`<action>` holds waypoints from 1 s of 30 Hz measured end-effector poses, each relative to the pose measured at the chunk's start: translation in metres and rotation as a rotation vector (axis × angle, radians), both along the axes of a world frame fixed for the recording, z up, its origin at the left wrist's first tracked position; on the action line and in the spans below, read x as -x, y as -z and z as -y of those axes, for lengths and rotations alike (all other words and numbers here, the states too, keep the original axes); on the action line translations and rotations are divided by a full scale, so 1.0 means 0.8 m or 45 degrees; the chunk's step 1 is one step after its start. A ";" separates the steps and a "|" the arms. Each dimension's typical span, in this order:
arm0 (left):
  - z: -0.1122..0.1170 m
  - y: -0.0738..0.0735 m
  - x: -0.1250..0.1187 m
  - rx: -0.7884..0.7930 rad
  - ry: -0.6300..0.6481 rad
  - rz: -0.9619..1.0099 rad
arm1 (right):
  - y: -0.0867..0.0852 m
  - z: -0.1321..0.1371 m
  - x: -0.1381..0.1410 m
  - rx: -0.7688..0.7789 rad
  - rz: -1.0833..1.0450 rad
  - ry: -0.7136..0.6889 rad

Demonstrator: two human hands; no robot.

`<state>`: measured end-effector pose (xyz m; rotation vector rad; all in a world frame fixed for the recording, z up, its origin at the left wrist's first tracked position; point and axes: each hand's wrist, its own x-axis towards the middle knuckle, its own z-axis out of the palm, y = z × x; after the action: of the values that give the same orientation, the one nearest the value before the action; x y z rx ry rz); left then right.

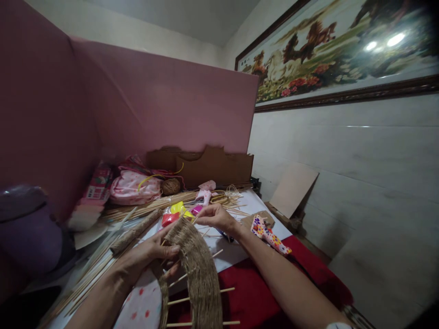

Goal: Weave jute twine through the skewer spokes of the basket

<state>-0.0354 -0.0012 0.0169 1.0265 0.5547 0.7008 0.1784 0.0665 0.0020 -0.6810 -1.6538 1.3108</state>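
My left hand (156,251) grips a curved woven twine band (202,269) near its upper end, thumb on the front and fingers behind. Thin wooden sticks (178,301) run crosswise through the band and stick out past its right edge. Inside the curve, at lower left, is a round white cloth piece with red spots (142,304). Just right of the band's top, my right hand (217,218) is closed in a pinch; a thin pale strand or stick end seems to be at its fingertips, too small to tell.
Behind the hands lie red and yellow packets (171,217), bundled sticks (147,205), a twine ball (170,186) and spotted pink cloth (135,187). A flower-patterned cloth piece (270,235) is at right, near red cloth (247,292). A purple bin-like container (30,237) stands left.
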 end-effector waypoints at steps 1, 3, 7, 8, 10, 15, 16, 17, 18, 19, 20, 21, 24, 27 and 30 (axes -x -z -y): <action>0.000 -0.001 0.000 -0.005 0.006 0.008 | -0.001 0.002 0.001 -0.007 -0.021 0.009; 0.000 -0.001 0.000 -0.019 0.019 0.017 | -0.003 0.005 0.002 -0.020 -0.051 0.035; -0.001 0.001 0.001 -0.024 0.035 -0.004 | -0.006 0.005 0.003 -0.007 -0.075 0.098; -0.002 0.002 0.002 -0.019 0.033 -0.010 | -0.006 0.004 0.003 -0.003 -0.083 0.111; -0.003 0.005 0.002 -0.014 0.031 -0.020 | -0.007 -0.001 0.005 -0.004 -0.111 0.149; -0.005 0.009 0.000 -0.042 0.061 -0.059 | -0.011 -0.015 0.016 -0.032 -0.220 0.227; -0.004 0.008 0.000 -0.044 0.067 -0.055 | -0.012 -0.017 0.019 -0.039 -0.224 0.232; -0.003 0.007 -0.001 -0.043 0.071 -0.046 | -0.013 -0.019 0.022 -0.047 -0.221 0.237; -0.002 0.005 -0.001 -0.041 0.075 -0.036 | -0.015 -0.021 0.026 -0.058 -0.212 0.244; -0.002 0.004 -0.002 -0.039 0.077 -0.029 | -0.017 -0.022 0.029 -0.070 -0.196 0.251; -0.001 0.003 -0.002 -0.038 0.081 -0.027 | -0.018 -0.023 0.031 -0.083 -0.178 0.256; -0.001 0.002 -0.002 -0.037 0.081 -0.028 | -0.020 -0.024 0.033 -0.091 -0.161 0.258; -0.001 0.003 -0.002 -0.018 0.063 -0.048 | -0.028 -0.027 0.037 -0.097 -0.124 0.216; -0.002 0.006 -0.003 0.036 0.034 -0.081 | -0.038 -0.026 0.039 -0.169 -0.080 0.157; -0.002 0.008 -0.004 0.045 -0.015 -0.070 | -0.047 -0.016 0.041 -0.362 0.004 0.135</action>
<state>-0.0322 0.0005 0.0102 1.0125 0.6192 0.6723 0.1455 0.0794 0.0396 -0.5898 -1.7391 0.9753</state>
